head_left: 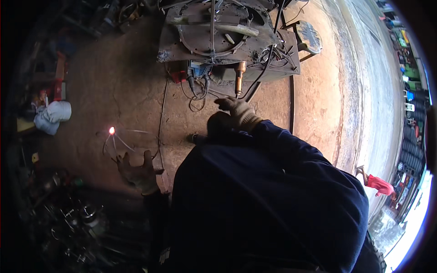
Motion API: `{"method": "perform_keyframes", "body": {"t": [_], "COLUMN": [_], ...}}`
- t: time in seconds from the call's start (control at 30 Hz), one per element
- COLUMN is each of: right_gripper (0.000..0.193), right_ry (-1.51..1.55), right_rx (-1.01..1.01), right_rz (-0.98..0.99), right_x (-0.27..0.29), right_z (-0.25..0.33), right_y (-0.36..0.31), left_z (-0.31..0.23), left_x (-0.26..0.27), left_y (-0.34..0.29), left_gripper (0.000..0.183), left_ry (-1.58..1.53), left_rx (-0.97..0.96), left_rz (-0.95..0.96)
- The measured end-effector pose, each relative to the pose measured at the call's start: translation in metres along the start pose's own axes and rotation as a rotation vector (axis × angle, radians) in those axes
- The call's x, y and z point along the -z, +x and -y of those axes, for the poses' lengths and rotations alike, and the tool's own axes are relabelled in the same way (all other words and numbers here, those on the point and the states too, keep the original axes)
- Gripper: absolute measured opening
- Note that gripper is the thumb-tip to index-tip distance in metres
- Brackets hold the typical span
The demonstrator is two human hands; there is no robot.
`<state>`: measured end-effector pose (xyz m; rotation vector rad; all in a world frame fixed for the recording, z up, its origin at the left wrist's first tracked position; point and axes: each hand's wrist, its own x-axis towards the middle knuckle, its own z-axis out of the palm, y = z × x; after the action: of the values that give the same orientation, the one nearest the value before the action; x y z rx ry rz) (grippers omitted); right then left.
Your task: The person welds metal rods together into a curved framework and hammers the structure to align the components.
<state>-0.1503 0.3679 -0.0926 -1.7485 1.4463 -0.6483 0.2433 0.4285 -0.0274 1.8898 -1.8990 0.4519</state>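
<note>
My left hand (pixel 139 175), in a dark work glove, is at the lower left with its fingers curved and spread apart. Just beyond its fingertips stand several thin rods (pixel 124 142), meeting at a bright red-glowing spot (pixel 112 130); whether the glove touches a rod cannot be made out. My right hand (pixel 237 112), in a tan knitted glove, is in front of my body, its visible fingers stretched to the left. The narrow end of a copper-coloured welding electrode holder (pixel 240 78) comes down close to this glove. Contact there is unclear.
A worn metal workbench (pixel 182 53) carries curved bars and scrap. Below its edge sits a blue machine (pixel 199 69) with cables on the floor. A stool (pixel 308 37) stands at the right. White bundles (pixel 53 116) lie left; dark metal clutter (pixel 86 216) fills the lower left. A person in red (pixel 379 185) is far right.
</note>
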Motion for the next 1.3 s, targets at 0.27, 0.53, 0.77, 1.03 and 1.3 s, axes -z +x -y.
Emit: {"method": "perform_keyframes", "body": {"t": [0.27,0.53,0.77,1.03,1.3], "right_gripper": [0.044,0.045,0.046,0.044,0.053], "right_ry": [-0.257,0.176,0.155,0.105,-0.157], "right_rx": [-0.276,-0.193,0.026,-0.1,-0.426], "right_rz": [0.2,0.397,0.353,0.236,0.194], "right_x": [-0.053,-0.089,-0.118,-0.158,-0.215], "right_z": [-0.003,0.12,0.201,0.224,0.252], "right_y": [0.019,0.168,0.322,0.453,0.56], "left_z": [0.064,0.139,0.213,0.324,0.452], "left_x": [-0.047,-0.103,-0.132,-0.22,-0.297], "left_y": [0.042,0.138,0.208,0.289,0.447], "left_gripper": [0.095,0.106,0.108,0.107,0.108], "left_ry": [-0.427,-0.508,-0.414,-0.411,-0.594], "left_rx": [0.15,0.342,0.478,0.518,0.297], "left_rz": [-0.081,-0.036,-0.06,-0.057,0.089]}}
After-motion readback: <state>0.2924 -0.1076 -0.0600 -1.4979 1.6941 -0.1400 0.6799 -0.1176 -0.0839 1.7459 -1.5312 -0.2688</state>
